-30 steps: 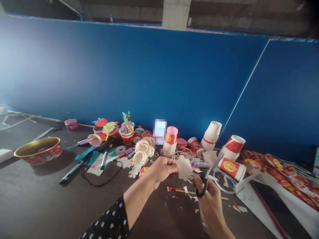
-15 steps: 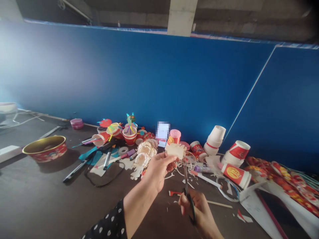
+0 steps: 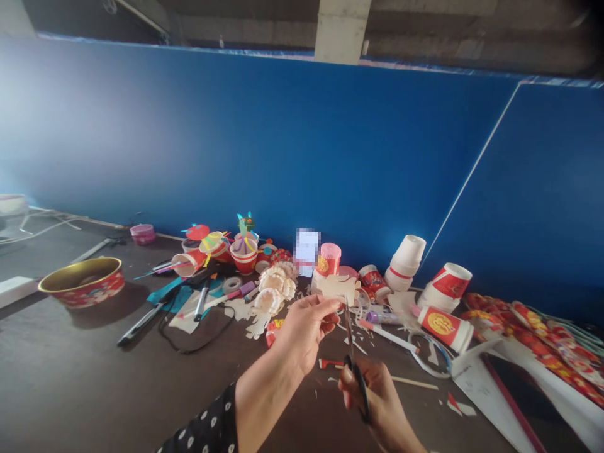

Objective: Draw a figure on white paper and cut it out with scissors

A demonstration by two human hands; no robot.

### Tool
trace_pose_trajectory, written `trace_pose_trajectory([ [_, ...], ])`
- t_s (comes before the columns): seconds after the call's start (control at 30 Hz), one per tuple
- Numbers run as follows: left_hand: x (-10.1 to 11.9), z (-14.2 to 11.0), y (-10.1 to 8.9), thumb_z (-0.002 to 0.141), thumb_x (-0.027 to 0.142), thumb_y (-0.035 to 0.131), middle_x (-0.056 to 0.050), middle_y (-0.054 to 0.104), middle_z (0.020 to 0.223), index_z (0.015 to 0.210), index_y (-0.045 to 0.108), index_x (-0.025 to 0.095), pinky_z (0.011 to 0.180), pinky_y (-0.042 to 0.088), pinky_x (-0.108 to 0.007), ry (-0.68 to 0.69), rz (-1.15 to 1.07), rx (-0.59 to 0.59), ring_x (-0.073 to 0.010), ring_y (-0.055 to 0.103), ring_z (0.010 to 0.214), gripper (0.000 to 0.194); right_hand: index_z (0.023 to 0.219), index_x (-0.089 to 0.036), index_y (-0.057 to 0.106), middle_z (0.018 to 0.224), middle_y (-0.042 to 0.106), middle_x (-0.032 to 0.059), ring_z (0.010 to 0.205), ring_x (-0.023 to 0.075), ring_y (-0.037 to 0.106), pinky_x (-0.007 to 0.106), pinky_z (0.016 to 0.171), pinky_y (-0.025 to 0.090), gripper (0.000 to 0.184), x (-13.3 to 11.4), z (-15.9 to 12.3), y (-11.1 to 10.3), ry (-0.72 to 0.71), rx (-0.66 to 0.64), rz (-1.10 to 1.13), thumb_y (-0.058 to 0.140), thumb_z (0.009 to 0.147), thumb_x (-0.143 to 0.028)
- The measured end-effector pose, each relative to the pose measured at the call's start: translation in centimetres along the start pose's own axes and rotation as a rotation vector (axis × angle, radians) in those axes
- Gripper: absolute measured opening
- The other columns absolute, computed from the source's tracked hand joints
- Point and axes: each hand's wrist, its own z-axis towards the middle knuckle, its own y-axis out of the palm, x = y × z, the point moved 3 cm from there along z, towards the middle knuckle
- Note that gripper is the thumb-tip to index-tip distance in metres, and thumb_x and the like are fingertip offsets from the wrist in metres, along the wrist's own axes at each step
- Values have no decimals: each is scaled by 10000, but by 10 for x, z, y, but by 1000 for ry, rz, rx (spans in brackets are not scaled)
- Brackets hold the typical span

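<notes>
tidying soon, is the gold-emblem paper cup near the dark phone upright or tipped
Tipped: the paper cup lies on its side, its length running sideways.

A dark brown tabletop (image 3: 141,396) filled the lower part of the frame. At its left stood a round red-sided tin with a gold inside (image 3: 89,294); beyond it, a small round pink tub (image 3: 143,234). A thin black cord (image 3: 189,350) curved left of centre. At lower right lay a slim pale stick (image 3: 415,382) and red-and-white paper scraps (image 3: 455,404).
</notes>
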Motion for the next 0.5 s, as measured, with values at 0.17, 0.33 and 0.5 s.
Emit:
trace_pose_trajectory([
  [0.17,1,-3,2,553,206,705,3,541,574,634,612,117,566,334,-219,0,-5,-5,-79,478,546,152,492,-143,531,399,465,-16,399,90,368,209,423,246,483,1,0,1,36,-17,0,539,670,-592],
  [0.33,2,-4,2,547,195,713,-2,541,544,596,611,121,568,335,-223,-4,0,10,-87,482,541,135,499,-147,513,395,452,-21,387,85,367,208,416,258,485,1,0,2,31,-28,-11,523,680,-597],
  [0.5,2,-4,2,558,186,706,-6,547,542,591,613,118,564,334,-216,-3,0,5,-83,480,531,120,488,-154,494,388,433,-26,372,77,342,211,402,244,490,2,0,2,33,-26,-20,501,697,-598],
])
